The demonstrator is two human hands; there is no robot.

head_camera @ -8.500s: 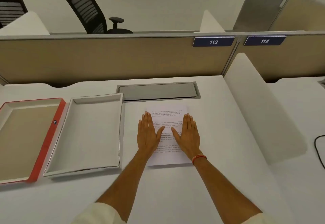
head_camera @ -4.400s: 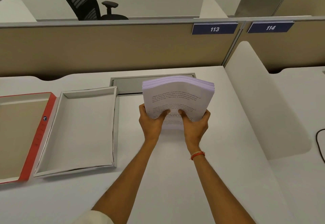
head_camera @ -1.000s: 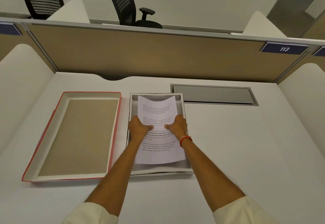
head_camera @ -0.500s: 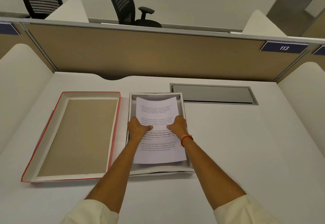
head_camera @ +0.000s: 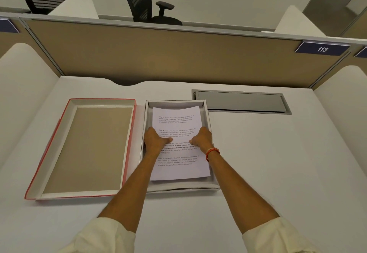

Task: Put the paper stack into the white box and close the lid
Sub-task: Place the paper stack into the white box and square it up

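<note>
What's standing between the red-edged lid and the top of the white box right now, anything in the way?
Only the person's own hands. The left hand and right hand grip the paper stack inside the white box, arms across its near wall. The lid lies open-side up, just left of the box, nothing visible between them.

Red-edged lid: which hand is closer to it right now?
Left. The left hand grips the paper stack at the edge facing the red-edged lid, just across the white box wall. The right hand holds the stack's far edge.
</note>
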